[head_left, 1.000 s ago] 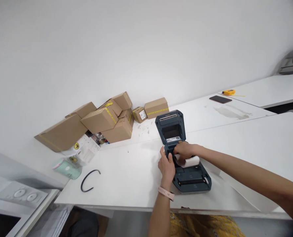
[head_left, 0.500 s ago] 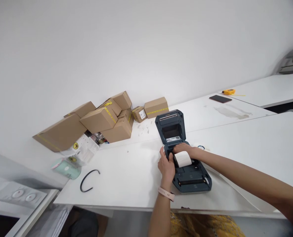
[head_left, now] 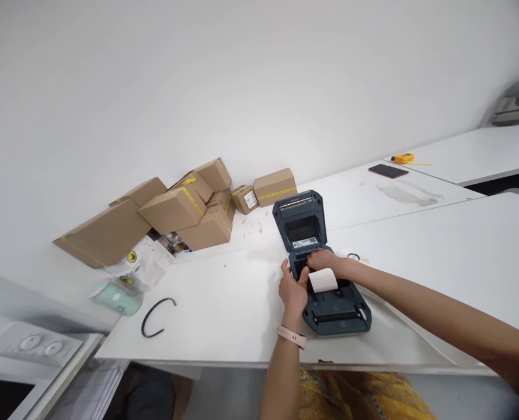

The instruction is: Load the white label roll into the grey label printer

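Note:
A dark blue-grey label printer [head_left: 344, 306] rests on the white table [head_left: 224, 309], its lid [head_left: 303, 224] tipped up and back. A strip of white label paper [head_left: 323, 280] curves up out of the bay in the middle. My left hand [head_left: 293, 287] is closed on the printer's left wall, thumb over the inner edge and fingers outside. Reaching in from the right, my right hand [head_left: 324, 260] is inside the bay, just behind the paper. Its fingers are bent downward, and their tips and whatever they grip are hidden.
Cardboard boxes [head_left: 171, 210] are piled at the back left. Nearer lie a mint-green pouch [head_left: 118, 297] and a black curved strip [head_left: 147, 318]. A phone [head_left: 388, 170] and a yellow tape measure [head_left: 403, 158] lie at the back right. A blue ring [head_left: 354, 256] is beside the printer.
The whole view has shifted slightly. Both hands keep almost the same places on and in the printer, and the lid stays up.

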Demonstrator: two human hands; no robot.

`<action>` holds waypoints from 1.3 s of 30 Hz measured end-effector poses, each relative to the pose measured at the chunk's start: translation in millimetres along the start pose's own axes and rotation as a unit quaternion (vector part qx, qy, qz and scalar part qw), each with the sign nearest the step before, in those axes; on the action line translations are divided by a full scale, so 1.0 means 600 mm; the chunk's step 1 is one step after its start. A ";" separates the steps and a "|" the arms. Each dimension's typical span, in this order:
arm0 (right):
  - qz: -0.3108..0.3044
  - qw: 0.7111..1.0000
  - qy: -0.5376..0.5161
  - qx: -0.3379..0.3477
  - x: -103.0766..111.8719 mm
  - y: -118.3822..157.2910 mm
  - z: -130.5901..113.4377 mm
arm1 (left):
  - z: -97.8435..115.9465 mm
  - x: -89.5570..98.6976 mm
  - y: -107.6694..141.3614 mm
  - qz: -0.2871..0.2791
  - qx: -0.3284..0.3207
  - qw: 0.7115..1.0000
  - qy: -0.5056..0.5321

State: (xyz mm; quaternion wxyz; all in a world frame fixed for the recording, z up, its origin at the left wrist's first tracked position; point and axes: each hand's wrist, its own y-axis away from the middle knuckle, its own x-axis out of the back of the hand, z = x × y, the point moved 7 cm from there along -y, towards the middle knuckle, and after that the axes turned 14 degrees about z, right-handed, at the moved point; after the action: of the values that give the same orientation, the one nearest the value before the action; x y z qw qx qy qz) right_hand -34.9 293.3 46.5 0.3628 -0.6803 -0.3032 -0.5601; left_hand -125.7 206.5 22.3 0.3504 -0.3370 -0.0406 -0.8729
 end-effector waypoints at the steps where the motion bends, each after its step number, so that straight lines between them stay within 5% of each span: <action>1: 0.003 1.000 -0.007 0.006 0.011 0.011 -0.003 | -0.001 0.001 0.000 0.001 0.001 1.000 0.002; 4: 0.029 0.999 -0.036 0.027 0.048 0.062 -0.013 | 0.006 0.016 0.008 0.035 -0.041 0.998 0.034; 7: 0.083 0.992 -0.086 0.045 0.077 0.130 -0.024 | 0.031 0.046 0.051 0.072 -0.178 0.976 0.105; 11: 0.185 0.965 -0.177 0.053 0.092 0.211 -0.041 | 0.053 0.060 0.147 0.023 -0.333 0.934 0.129; 19: 0.233 0.955 -0.183 -0.008 0.029 0.294 -0.072 | 0.043 0.067 0.227 0.130 -0.396 0.905 0.082; 22: 0.240 0.948 -0.209 -0.020 0.040 0.302 -0.063 | 0.038 0.065 0.236 0.143 -0.405 0.901 0.070; 24: 0.276 0.933 -0.229 -0.024 0.082 0.288 -0.042 | 0.036 0.064 0.241 0.151 -0.404 0.900 0.066; 28: 0.467 0.855 -0.207 -0.088 0.225 0.217 0.039 | 0.037 0.064 0.258 0.181 -0.412 0.891 0.049; 31: 0.492 0.831 -0.216 -0.145 0.295 0.116 0.089 | 0.039 0.062 0.271 0.190 -0.424 0.885 0.025; 35: 0.440 0.855 -0.226 -0.153 0.321 -0.011 0.115 | 0.043 0.063 0.274 0.185 -0.422 0.887 0.017; 39: 0.383 0.882 -0.233 -0.147 0.300 -0.055 0.115 | 0.049 0.065 0.264 0.177 -0.416 0.891 0.022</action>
State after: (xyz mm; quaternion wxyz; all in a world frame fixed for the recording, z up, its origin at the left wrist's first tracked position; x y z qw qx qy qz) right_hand 9.6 370.4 220.5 0.3632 -0.8999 -0.0089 -0.2410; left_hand -28.6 73.6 43.1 0.3278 -0.4344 0.3947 -0.7403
